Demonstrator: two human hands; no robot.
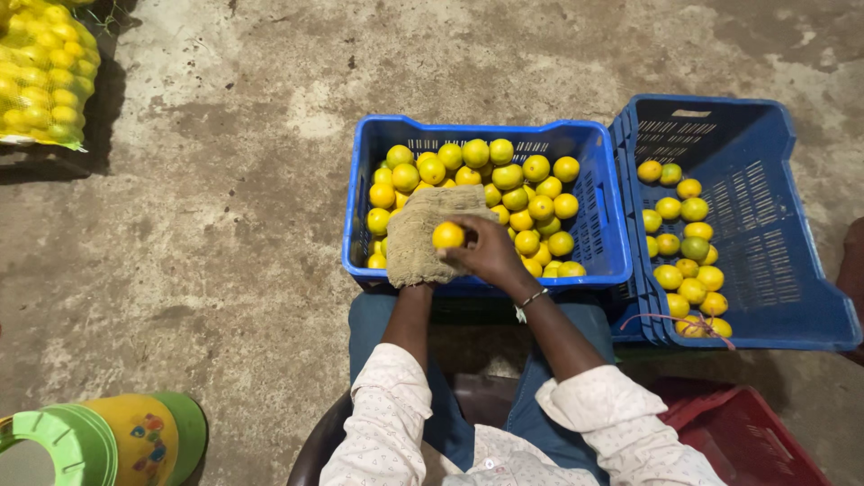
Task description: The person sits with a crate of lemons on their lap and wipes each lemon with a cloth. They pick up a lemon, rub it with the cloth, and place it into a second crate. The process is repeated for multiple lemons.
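Seated person wiping a yellow citrus fruit [447, 235]: the right hand [490, 255] closes its fingers around the fruit and presses it into a burlap cloth [421, 236], under which the left hand [416, 274] is hidden, its grip impossible to judge. Both are over the fuller blue crate [594, 243]. A loose grip could drop the fruit beside the crate onto the rough, stained concrete floor [225, 225]. A second blue crate [765, 180], tilted, is partly filled; a netted sack of fruit [40, 72] lies well apart.
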